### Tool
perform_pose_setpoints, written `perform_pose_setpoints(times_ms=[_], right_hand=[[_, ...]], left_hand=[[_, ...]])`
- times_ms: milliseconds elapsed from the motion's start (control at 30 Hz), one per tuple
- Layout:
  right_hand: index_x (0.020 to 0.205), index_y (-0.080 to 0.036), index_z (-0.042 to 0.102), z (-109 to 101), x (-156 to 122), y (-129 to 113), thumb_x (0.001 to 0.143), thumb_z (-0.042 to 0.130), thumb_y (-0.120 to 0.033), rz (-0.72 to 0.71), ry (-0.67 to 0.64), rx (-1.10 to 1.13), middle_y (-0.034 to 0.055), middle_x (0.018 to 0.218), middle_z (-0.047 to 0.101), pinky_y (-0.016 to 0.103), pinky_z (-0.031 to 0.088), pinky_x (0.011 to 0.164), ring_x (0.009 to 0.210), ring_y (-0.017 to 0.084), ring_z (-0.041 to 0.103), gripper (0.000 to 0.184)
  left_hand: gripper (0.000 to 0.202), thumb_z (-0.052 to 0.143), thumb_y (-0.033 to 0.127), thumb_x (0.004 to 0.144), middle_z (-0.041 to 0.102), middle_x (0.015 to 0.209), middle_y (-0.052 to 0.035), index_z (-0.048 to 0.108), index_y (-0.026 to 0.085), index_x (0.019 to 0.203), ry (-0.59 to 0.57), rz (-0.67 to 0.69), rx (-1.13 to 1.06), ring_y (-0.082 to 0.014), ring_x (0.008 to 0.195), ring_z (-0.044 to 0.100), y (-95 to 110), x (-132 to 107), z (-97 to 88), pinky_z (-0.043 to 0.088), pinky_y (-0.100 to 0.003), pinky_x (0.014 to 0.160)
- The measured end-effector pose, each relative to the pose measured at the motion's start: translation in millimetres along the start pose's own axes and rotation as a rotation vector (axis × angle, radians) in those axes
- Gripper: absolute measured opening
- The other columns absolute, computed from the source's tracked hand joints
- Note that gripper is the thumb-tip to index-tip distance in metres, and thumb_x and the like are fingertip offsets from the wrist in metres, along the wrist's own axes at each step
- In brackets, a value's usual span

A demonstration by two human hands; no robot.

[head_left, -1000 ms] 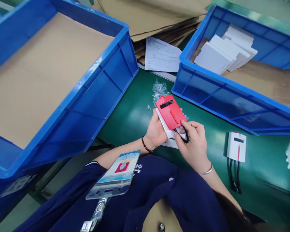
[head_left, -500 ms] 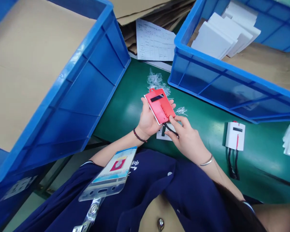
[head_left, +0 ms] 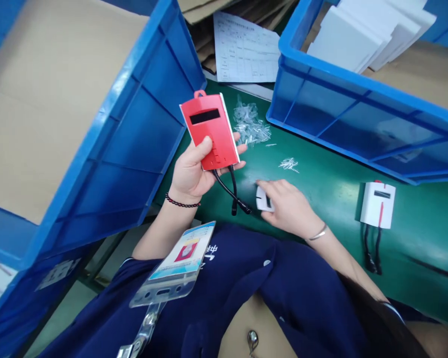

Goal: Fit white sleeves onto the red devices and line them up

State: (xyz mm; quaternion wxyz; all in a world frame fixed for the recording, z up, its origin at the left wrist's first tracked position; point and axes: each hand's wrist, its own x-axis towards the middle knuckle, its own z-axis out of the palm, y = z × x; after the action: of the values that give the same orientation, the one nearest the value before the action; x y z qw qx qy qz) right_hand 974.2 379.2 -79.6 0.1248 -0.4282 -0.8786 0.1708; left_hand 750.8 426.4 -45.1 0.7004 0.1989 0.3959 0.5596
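My left hand point(head_left: 189, 171) is closed around a red card-shaped pack point(head_left: 209, 131) with a black slot near its top. It holds the pack upright above the green table point(head_left: 321, 199). Two black cords point(head_left: 231, 191) hang from the pack's lower edge. My right hand point(head_left: 285, 205) lies lower, on the table, its fingers resting on a small white card point(head_left: 263, 199) with a black mark. How tightly those fingers press the card is hard to tell.
A large blue crate point(head_left: 134, 134) lined with cardboard stands at the left. Another blue crate point(head_left: 358, 124) at the right holds white boxes point(head_left: 358, 35). A white pack with cords point(head_left: 377, 204) lies to the right. Clear plastic bits point(head_left: 252, 124) and a printed sheet point(head_left: 244, 47) lie behind.
My left hand lifted the red pack up and to the left, and the cords now hang free. My right hand let go of the cords and dropped onto the white card.
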Motion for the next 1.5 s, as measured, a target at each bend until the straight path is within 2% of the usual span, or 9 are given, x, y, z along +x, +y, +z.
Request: perform_pose_setpoints(times_ms=[167, 300, 500, 600, 733, 933, 1133, 1267, 1500], right_hand=[[0.122, -0.024, 0.057, -23, -29, 31, 0.089, 0.057, -0.025, 0.336, 0.343, 0.468, 0.0049, 0.104, 0.073, 0.033, 0.058, 0.070, 0.081, 0.020, 0.071, 0.034], [0.119, -0.023, 0.057, -19, -44, 56, 0.082, 0.070, -0.038, 0.530, 0.436, 0.492, 0.0040, 0.095, 0.071, 0.037, 0.058, 0.068, 0.074, 0.020, 0.069, 0.042], [0.110, -0.026, 0.053, -28, -28, 53, 0.094, 0.057, -0.053, 0.405, 0.657, 0.647, 0.0016, 0.088, 0.063, 0.034, 0.058, 0.058, 0.072, 0.019, 0.067, 0.031], [0.119, -0.026, 0.049, -35, -6, 45, 0.094, 0.055, -0.056, 0.317, 0.682, 0.567, 0.0028, 0.095, 0.062, 0.033, 0.058, 0.062, 0.078, 0.019, 0.067, 0.040], [0.116, -0.024, 0.053, -37, 15, 38, 0.096, 0.053, -0.056, 0.243, 0.705, 0.430, 0.0040, 0.102, 0.059, 0.036, 0.058, 0.075, 0.090, 0.019, 0.065, 0.038], [0.104, -0.023, 0.063, -38, 20, 41, 0.094, 0.059, -0.052, 0.242, 0.789, 0.216, 0.0066, 0.101, 0.057, 0.044, 0.055, 0.087, 0.103, 0.025, 0.059, 0.031], [0.105, -0.024, 0.065, -37, 19, 49, 0.093, 0.060, -0.052, 0.278, 0.750, 0.236, 0.0060, 0.100, 0.057, 0.044, 0.054, 0.088, 0.100, 0.024, 0.059, 0.031], [0.102, -0.023, 0.065, -34, 19, 49, 0.089, 0.065, -0.059, 0.300, 0.762, 0.333, 0.0058, 0.101, 0.059, 0.043, 0.055, 0.088, 0.100, 0.023, 0.060, 0.038], [0.091, -0.024, 0.063, -20, 17, 53, 0.092, 0.058, -0.064, 0.348, 0.675, 1.032, -0.0017, 0.077, 0.059, 0.025, 0.050, 0.056, 0.062, 0.011, 0.056, 0.041]], left_hand=[[0.043, 0.060, 0.023, 0.096, 0.073, 0.118, -0.0128, 0.053, 0.022, 0.139, -0.143, -0.039, 0.071, -0.0329, 0.108, 0.072, -15, 6, -5.1, 0.060, -0.055, 0.089], [0.039, 0.066, 0.021, 0.091, 0.072, 0.119, -0.0152, 0.058, 0.017, 0.129, -0.271, -0.106, 0.086, -0.0347, 0.105, 0.073, -29, 9, 1.5, 0.062, -0.055, 0.083], [0.032, 0.064, 0.028, 0.093, 0.074, 0.113, -0.0128, 0.062, 0.017, 0.124, -0.346, -0.283, 0.122, -0.0336, 0.103, 0.073, -57, 15, 18.3, 0.061, -0.054, 0.088], [0.042, 0.045, 0.044, 0.102, 0.076, 0.108, -0.0121, 0.067, 0.015, 0.123, -0.307, -0.422, 0.070, -0.0329, 0.107, 0.072, -72, 18, 29.4, 0.060, -0.050, 0.093], [0.048, 0.032, 0.043, 0.106, 0.074, 0.119, -0.0078, 0.065, 0.017, 0.129, -0.272, -0.481, -0.042, -0.0279, 0.121, 0.066, -80, 16, 45.6, 0.054, -0.044, 0.106], [0.059, 0.020, 0.052, 0.107, 0.074, 0.116, -0.0082, 0.061, 0.020, 0.133, -0.311, -0.519, -0.028, -0.0299, 0.118, 0.068, -69, 8, 58.0, 0.058, -0.050, 0.097], [0.042, 0.055, 0.039, 0.099, 0.072, 0.122, -0.0122, 0.056, 0.018, 0.135, -0.426, -0.458, 0.032, -0.0341, 0.116, 0.068, -72, 5, 52.6, 0.057, -0.053, 0.098], [0.055, 0.068, 0.020, 0.088, 0.068, 0.129, -0.0120, 0.049, 0.020, 0.139, -0.494, -0.398, 0.099, -0.0361, 0.120, 0.065, -71, 3, 48.7, 0.052, -0.059, 0.103], [0.057, 0.074, 0.034, 0.085, 0.064, 0.132, -0.0128, 0.049, 0.019, 0.133, -0.520, -0.319, 0.225, -0.0357, 0.121, 0.063, -73, -1, 44.0, 0.051, -0.055, 0.104]])
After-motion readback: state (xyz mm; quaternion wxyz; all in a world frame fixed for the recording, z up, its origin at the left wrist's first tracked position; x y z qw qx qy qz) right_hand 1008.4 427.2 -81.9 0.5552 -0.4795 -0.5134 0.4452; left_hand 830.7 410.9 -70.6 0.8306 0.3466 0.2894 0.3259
